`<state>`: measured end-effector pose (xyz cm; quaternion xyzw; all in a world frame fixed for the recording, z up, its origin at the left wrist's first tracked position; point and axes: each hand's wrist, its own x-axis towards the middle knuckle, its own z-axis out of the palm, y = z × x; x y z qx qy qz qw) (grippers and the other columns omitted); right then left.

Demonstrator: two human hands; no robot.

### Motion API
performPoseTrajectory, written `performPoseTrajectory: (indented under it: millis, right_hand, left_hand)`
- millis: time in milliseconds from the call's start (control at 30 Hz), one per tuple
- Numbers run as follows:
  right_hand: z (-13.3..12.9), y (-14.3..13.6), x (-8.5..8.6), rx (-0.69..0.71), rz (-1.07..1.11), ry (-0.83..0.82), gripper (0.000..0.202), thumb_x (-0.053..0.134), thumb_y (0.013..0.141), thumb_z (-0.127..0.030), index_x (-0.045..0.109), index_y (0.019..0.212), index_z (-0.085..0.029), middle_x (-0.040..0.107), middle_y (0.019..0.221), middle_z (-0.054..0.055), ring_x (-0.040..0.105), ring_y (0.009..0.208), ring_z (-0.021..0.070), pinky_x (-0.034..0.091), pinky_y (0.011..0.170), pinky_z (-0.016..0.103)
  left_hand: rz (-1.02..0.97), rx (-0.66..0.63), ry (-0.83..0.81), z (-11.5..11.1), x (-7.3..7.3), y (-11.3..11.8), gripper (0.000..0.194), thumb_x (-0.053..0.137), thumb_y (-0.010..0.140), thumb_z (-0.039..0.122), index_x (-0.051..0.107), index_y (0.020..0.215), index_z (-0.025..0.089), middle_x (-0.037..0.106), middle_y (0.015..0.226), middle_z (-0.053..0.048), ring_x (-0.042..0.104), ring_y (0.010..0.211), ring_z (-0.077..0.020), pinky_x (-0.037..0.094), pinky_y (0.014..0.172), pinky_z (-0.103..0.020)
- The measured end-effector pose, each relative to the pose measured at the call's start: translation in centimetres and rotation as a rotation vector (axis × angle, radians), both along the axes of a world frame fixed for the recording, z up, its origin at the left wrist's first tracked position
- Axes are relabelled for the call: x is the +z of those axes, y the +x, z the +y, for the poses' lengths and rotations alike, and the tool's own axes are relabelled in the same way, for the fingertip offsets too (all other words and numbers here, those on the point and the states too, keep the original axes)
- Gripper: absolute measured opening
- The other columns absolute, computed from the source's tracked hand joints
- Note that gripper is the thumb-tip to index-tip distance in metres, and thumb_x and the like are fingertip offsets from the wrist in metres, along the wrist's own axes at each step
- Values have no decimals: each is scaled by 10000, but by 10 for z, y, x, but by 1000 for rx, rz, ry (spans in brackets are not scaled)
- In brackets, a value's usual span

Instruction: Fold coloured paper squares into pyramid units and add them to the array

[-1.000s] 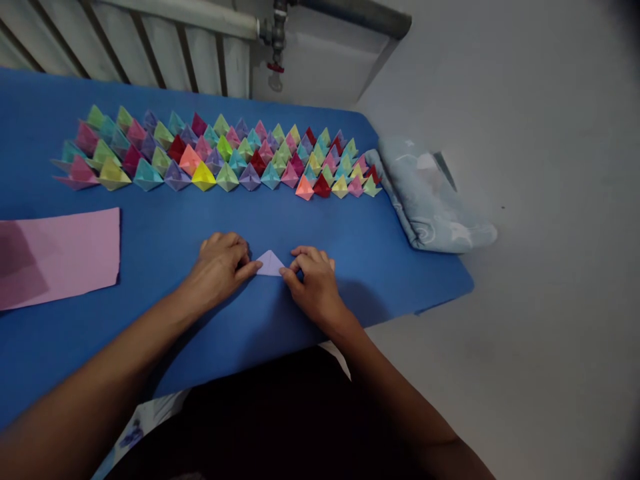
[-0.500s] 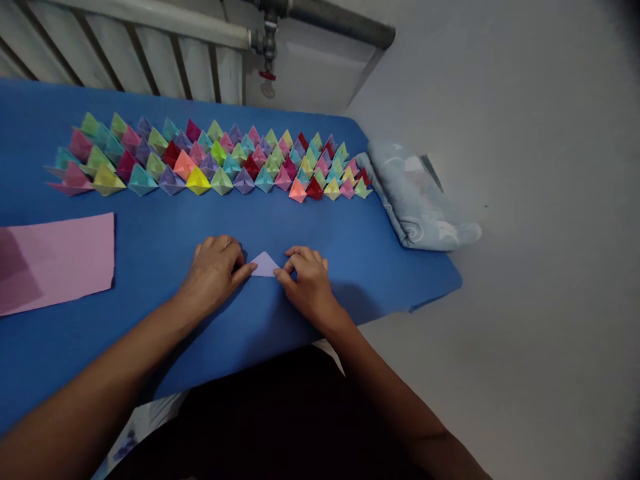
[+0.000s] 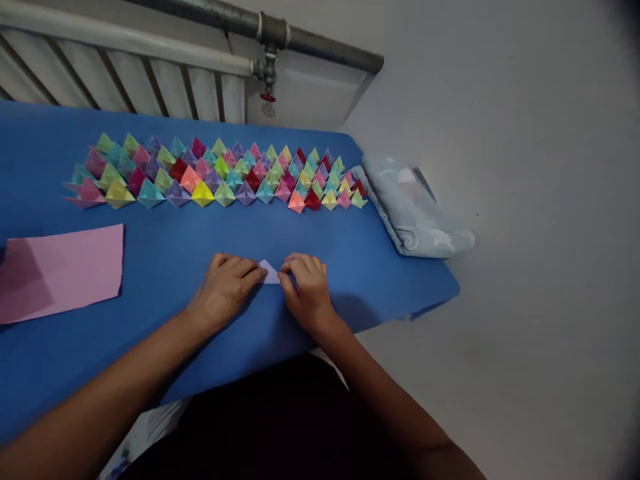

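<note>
A small lilac piece of paper (image 3: 270,274), folded to a triangle, lies on the blue table between my hands with its point away from me. My left hand (image 3: 227,283) has its thumb and fingers closed on the paper's left side and covers that corner. At the right corner, my right hand (image 3: 307,288) pinches the paper between thumb and forefinger, the other fingers curled. Beyond both hands stand rows of small folded paper boats (image 3: 225,193) in many colours.
A larger pink sheet (image 3: 65,273) lies at the left. On the right, a folded grey-blue cloth (image 3: 410,213) rests against the wall. A radiator (image 3: 125,77) and a pipe with a red-handled valve (image 3: 269,97) run behind the blue table (image 3: 165,367).
My left hand has slid right and inward over the paper, covering more of its left side. My right hand stays at the right corner. The whole view has shifted slightly.
</note>
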<state>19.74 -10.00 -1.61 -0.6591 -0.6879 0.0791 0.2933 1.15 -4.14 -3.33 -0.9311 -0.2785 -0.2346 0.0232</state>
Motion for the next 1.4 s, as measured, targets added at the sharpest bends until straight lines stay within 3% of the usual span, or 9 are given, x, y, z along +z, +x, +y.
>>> performPoseTrajectory:
  millis: [167,633,800,1033,1233,1400]
  right_hand:
    - [3,-12,0,201,28,-44,260,425,978,-133,651,1098,-174,716,1074,96,630,1017,205,467,932,348]
    - [15,-14,-8,197,-131,-92,258,479,1008,-217,721,1081,-166,684,975,85,605,918,193,467,896,315]
    - [15,-14,-10,199,-138,-81,254,483,1008,-212,727,1053,-160,687,972,87,602,904,189,465,892,312]
    - [17,-16,-9,188,-175,-104,236,507,1000,-217,736,1014,-159,695,968,78,615,899,184,477,880,304]
    - [20,-15,-8,176,-115,-110,243,511,996,-226,730,1084,-167,681,1039,86,622,960,179,480,920,298]
    - [27,-10,-5,161,5,-174,227,542,972,-221,736,1081,-175,660,1066,77,618,970,164,477,908,284]
  left_hand:
    - [22,32,-3,-2,3,1,299,394,1035,220,689,1081,199,749,990,-54,652,828,-202,421,750,-388]
    - [-25,55,-36,-3,1,-18,250,479,1003,224,723,1048,192,744,1039,-105,665,879,-249,441,793,-429]
    - [51,16,69,-11,6,-29,293,442,1010,169,695,1157,174,741,1122,-115,663,938,-256,441,821,-435]
    - [104,12,50,-20,7,-31,358,431,982,103,680,1233,161,736,1141,-137,654,964,-285,440,824,-455]
    - [151,57,83,-28,10,-27,369,404,987,102,675,1237,97,732,1140,-164,644,970,-308,446,840,-478]
    - [168,81,57,-29,10,-27,385,388,993,113,673,1251,139,727,1163,-148,637,992,-295,443,875,-480]
